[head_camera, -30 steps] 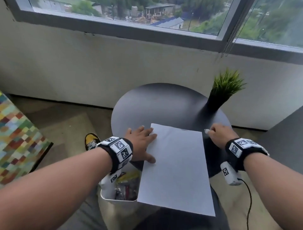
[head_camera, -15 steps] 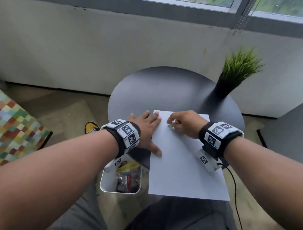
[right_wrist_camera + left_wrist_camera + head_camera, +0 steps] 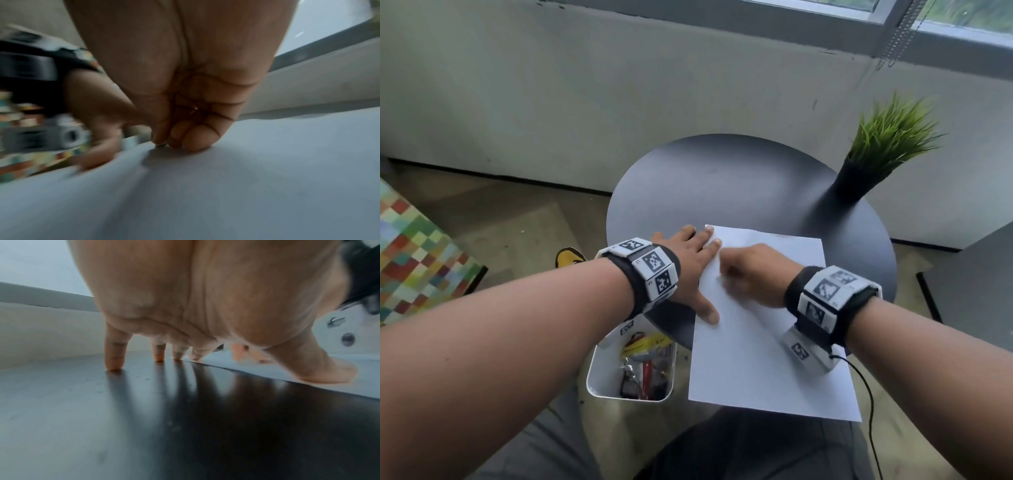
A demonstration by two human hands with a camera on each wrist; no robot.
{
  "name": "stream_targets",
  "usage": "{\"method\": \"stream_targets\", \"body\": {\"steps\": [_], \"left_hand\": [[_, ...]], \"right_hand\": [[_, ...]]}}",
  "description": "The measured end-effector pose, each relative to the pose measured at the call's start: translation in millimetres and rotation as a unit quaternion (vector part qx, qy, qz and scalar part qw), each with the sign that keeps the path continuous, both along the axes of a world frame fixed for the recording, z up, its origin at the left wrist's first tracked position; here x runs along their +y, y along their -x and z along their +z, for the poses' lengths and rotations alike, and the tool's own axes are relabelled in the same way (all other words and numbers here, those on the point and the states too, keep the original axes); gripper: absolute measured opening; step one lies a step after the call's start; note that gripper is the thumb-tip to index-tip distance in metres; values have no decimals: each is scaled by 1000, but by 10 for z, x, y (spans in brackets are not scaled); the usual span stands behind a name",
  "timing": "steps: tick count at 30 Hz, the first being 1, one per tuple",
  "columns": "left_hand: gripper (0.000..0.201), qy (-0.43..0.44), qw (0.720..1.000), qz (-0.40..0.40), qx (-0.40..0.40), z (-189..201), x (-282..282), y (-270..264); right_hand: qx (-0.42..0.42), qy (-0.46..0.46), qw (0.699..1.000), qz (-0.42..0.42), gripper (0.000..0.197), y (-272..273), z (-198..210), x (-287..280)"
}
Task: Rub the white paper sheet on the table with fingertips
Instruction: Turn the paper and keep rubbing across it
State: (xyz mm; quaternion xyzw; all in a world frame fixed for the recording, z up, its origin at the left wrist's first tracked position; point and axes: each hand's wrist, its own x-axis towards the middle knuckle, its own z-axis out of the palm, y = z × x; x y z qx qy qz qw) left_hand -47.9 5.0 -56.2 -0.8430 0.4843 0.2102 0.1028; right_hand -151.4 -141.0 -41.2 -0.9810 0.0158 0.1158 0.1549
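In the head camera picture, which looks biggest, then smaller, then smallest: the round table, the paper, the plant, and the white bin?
1. Round table, the largest.
2. Paper.
3. Plant and white bin: these look about alike, and they stand at different distances from the camera, so their order is unsure.

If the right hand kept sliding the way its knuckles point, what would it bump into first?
Probably the left hand. The right hand rests curled on the white paper sheet, pointing left toward the left hand's fingers on the sheet's edge. Only bare paper lies between, though depth is hard to judge.
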Motion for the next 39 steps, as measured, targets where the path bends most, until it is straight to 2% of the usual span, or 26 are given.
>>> {"method": "stream_targets", "body": {"steps": [2,3,7,8,12,13,15,18,20,22,24,25,28,29,31,33,34,36,39], "left_hand": [[144,-6,1000,-6,-9,22,-36,-8],[144,-8,1000,-6,-10,31,-51,-6],[143,-3,1000,2,-13,33,-85,-33],[143,-4,1000,4,-12,36,-86,-40],[148,-16,1000,7,-8,39,-100,-40],[146,-16,1000,8,-4,45,-100,-32],[134,-3,1000,4,5,58,-91,-4],[102,16,1000,-22,1,58,-24,25],[103,11,999,-30,-6,15,25,16],[118,5,1000,-30,-6,-25,47,15],[128,-5,999,-32,-5,-31,37,38],[129,-8,999,-32,-5,-21,30,49],[129,-11,999,-30,-6,22,21,81],[129,-12,1000,-29,-5,32,18,82],[130,-13,1000,-28,-3,44,8,67],[131,-21,999,-28,3,52,5,56],[132,-24,999,-28,4,60,-2,52],[133,-20,1000,-22,-1,83,-15,54],[133,-25,999,-14,-13,118,-66,34]], "right_hand": [[32,-12,997,67,9,120,5,174],[31,-5,997,67,10,119,20,168],[-1,1,995,-96,11,-19,-7,-177],[-10,1,994,-109,11,-10,-34,-192],[27,-3,999,18,9,144,-49,129],[33,-6,999,15,10,166,-38,134],[19,2,998,-56,13,121,-46,-4],[-2,17,988,-156,16,86,-53,-204],[-8,10,993,-120,14,109,-25,-105],[20,-5,1000,-18,12,192,-7,110],[57,-10,998,31,11,258,17,193],[57,-3,998,12,10,241,19,128],[17,27,990,-135,11,158,10,-208],[8,37,988,-149,12,174,4,-232],[19,34,996,-81,10,244,6,-69],[55,8,998,33,5,412,22,220],[64,-5,996,54,4,472,34,240],[49,-2,999,10,6,438,41,46],[13,8,988,-153,14,348,24,-321]]}}
